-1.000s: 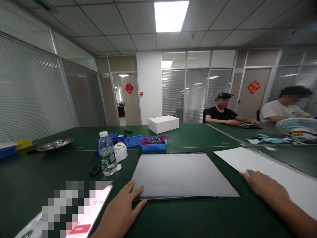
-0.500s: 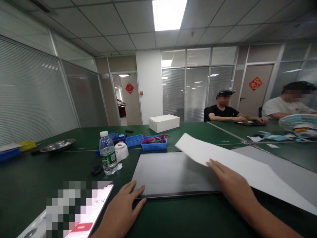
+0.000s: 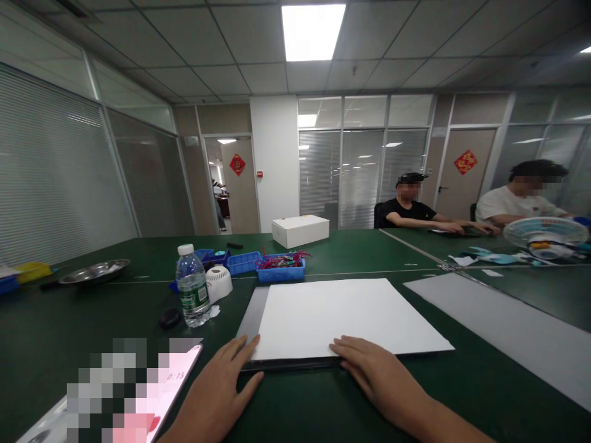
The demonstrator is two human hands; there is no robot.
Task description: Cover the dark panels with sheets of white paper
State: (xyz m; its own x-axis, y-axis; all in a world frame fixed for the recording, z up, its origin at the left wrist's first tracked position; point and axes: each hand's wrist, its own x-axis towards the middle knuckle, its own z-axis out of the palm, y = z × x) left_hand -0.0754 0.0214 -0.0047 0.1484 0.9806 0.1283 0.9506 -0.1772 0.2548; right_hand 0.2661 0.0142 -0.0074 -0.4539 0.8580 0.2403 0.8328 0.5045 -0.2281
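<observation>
A white sheet of paper (image 3: pixel 341 317) lies flat on a thin grey board (image 3: pixel 253 311) in front of me on the green table (image 3: pixel 69 332). My left hand (image 3: pixel 221 391) rests at the board's near left corner, fingers spread and touching the paper's edge. My right hand (image 3: pixel 378 375) lies flat on the near edge of the white sheet, fingers stretched out. Neither hand grips anything.
A grey sheet (image 3: pixel 503 326) lies to the right. A phone (image 3: pixel 157 394) sits near left. A water bottle (image 3: pixel 191 286), a white round device (image 3: pixel 219 282), blue trays (image 3: pixel 281 267), a white box (image 3: pixel 300 231), a metal dish (image 3: pixel 95 271) and a fan (image 3: pixel 545 237) stand farther off. Two people sit at the far right.
My right hand carried the white sheet from the right side over onto the grey board and laid it flat. A grey sheet now shows where the white one lay. My left hand stayed put.
</observation>
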